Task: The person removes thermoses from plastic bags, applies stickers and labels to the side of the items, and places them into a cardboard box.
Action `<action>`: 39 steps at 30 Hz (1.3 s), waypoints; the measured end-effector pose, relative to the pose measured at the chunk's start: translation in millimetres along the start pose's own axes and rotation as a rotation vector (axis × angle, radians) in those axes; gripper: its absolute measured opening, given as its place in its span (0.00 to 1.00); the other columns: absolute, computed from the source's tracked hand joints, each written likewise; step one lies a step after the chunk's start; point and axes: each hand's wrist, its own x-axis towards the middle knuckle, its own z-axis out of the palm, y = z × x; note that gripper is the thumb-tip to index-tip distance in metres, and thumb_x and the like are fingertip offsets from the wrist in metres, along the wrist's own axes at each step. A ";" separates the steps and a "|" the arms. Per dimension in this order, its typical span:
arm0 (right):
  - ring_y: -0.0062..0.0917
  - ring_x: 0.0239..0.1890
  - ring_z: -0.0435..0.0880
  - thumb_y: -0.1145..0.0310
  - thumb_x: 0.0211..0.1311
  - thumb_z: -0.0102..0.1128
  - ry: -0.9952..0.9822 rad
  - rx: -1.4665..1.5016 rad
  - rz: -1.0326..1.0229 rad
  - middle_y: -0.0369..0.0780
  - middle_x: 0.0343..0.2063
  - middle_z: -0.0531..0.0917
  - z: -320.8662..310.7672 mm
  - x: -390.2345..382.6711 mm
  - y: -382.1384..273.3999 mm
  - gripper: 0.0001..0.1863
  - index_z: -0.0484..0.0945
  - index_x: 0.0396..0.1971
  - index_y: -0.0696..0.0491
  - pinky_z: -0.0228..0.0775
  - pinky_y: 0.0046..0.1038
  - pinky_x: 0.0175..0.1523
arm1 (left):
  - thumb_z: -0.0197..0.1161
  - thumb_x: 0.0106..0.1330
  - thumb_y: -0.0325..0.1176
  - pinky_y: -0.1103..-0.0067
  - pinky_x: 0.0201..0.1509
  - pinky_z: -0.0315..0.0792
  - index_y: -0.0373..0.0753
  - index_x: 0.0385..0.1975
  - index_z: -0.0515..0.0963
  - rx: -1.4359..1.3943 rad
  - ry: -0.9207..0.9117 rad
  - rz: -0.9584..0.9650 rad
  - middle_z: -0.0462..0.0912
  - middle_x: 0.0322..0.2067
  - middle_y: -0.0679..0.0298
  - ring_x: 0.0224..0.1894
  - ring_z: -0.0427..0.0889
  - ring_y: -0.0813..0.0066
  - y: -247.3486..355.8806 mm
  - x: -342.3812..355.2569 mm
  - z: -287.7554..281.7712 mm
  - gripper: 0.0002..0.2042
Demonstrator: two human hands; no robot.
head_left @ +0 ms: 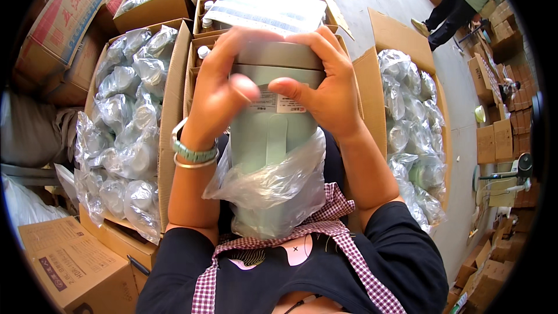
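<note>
A pale green insulated jug [247,131] stands between my forearms, close against my lap. Its side handle faces me, and a white label sits just under the neck. A clear plastic bag [279,197] is bunched around the lower part of the jug, leaving the top bare. My left hand [218,84], slightly blurred, curls around the left side of the grey-green lid [279,55]. On the lid's right side my right hand [334,84] is wrapped, its thumb near the label. The fingertips at the far side of the lid are partly hidden.
Open cartons of bagged jugs flank me, one at left [128,110] and one at right [407,134]. Ahead, a divided carton holds white-capped bottles with a patterned sheet [267,6] over them. A closed box [78,267] sits lower left. A person [462,3] stands far right.
</note>
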 end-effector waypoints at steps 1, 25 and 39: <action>0.26 0.38 0.80 0.57 0.45 0.82 -0.054 -0.011 -0.028 0.36 0.34 0.78 -3.6 -0.3 2.2 0.30 0.80 0.47 0.53 0.75 0.28 0.45 | 0.76 0.52 0.53 0.70 0.58 0.70 0.34 0.49 0.78 0.089 -0.051 -0.003 0.80 0.44 0.59 0.51 0.77 0.66 11.4 0.1 0.4 0.32; 0.30 0.65 0.70 0.61 0.53 0.76 -0.432 0.391 -0.022 0.40 0.59 0.75 -34.0 1.8 21.2 0.40 0.70 0.65 0.54 0.56 0.34 0.72 | 0.79 0.53 0.41 0.72 0.69 0.61 0.32 0.70 0.63 0.002 -0.361 -0.139 0.67 0.62 0.59 0.66 0.67 0.68 1.4 -6.8 -49.0 0.45; 0.48 0.77 0.48 0.68 0.40 0.73 -0.248 -0.131 -0.177 0.39 0.74 0.62 -43.8 -41.6 -47.0 0.09 0.86 0.26 0.44 0.36 0.56 0.75 | 0.26 0.42 0.92 0.64 0.77 0.45 0.28 0.69 0.59 0.044 -0.340 -0.163 0.65 0.69 0.53 0.73 0.60 0.63 33.6 -14.7 -44.3 0.69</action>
